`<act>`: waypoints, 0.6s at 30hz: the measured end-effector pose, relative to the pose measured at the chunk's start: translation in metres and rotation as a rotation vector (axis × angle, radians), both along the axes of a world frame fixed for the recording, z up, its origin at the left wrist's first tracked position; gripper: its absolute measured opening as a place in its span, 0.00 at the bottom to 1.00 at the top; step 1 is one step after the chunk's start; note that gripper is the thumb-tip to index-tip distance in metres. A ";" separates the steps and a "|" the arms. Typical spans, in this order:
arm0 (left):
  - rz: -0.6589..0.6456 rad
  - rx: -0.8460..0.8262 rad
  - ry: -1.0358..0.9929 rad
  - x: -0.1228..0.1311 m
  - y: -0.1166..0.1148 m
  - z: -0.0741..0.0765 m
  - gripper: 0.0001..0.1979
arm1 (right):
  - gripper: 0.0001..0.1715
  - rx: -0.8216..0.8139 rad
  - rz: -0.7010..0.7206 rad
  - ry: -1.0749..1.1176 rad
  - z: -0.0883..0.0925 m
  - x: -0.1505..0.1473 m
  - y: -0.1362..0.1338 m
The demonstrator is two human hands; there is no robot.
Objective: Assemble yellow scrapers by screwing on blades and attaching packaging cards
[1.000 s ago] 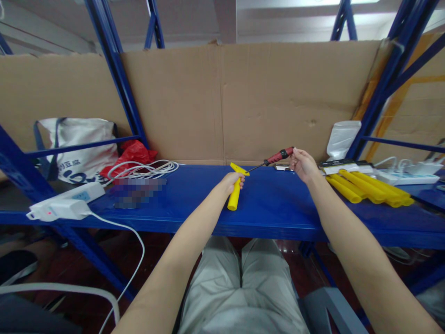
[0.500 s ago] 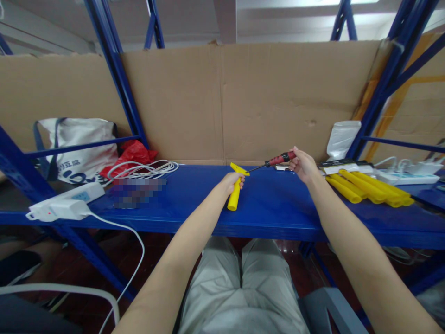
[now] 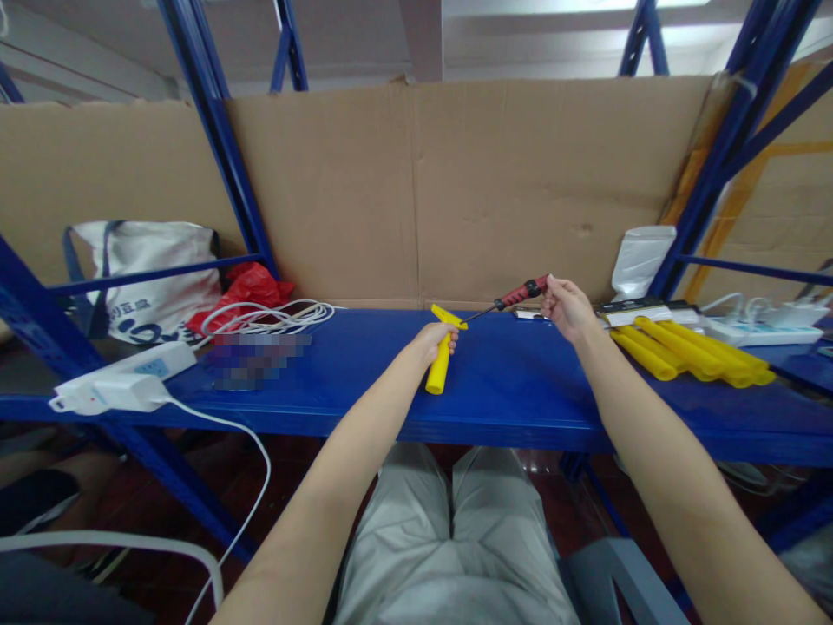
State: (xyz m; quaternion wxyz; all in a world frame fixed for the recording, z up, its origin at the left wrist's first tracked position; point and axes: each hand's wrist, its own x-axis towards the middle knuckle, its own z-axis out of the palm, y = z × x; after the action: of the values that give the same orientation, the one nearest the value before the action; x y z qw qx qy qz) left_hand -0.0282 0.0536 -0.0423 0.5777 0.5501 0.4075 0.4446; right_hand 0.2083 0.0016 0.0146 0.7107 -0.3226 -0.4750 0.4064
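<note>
A yellow T-shaped piece [image 3: 438, 371] stands tilted at the middle of the blue shelf [image 3: 364, 365], with my left hand [image 3: 437, 341] wrapped round it just below its crosspiece. The red and black handle of a screwdriver [image 3: 519, 294] slopes up to the right. Its thin shaft reaches down to the yellow head, beside my left fingers. My right hand [image 3: 568, 306] pinches the rear end of that handle. Where exactly the tip meets the piece is too small to tell.
Several yellow tubes [image 3: 690, 349] lie at the right beside a white power strip [image 3: 761, 332]. On the left are coiled white cable [image 3: 279, 318], another power strip [image 3: 130, 378], a red bag [image 3: 251, 286] and a cloth bag [image 3: 162, 286]. Cardboard [image 3: 521, 191] stands behind.
The screwdriver handle looks turned, its black part now showing differently, and my right fingers have shifted slightly at its end. My left hand and the yellow piece have stayed in place.
</note>
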 end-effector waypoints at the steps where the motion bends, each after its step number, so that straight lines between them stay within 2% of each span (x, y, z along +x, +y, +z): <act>1: 0.003 0.004 -0.001 0.000 0.000 0.000 0.01 | 0.22 -0.008 -0.013 0.001 0.000 0.000 0.000; 5: 0.024 0.005 0.004 0.001 0.001 0.000 0.02 | 0.23 -0.043 -0.029 0.016 0.000 -0.001 0.001; 15: 0.048 -0.055 0.016 0.004 0.004 0.000 0.01 | 0.14 -0.064 0.024 0.035 0.003 -0.004 -0.004; 18: 0.063 -0.068 0.014 0.004 0.005 -0.001 0.02 | 0.14 -0.094 0.053 0.060 0.005 -0.004 -0.006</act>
State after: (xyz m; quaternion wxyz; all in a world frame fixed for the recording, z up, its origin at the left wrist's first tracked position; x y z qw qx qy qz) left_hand -0.0241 0.0590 -0.0431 0.5788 0.5204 0.4434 0.4445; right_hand 0.2046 -0.0041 0.0196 0.6978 -0.3305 -0.4424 0.4562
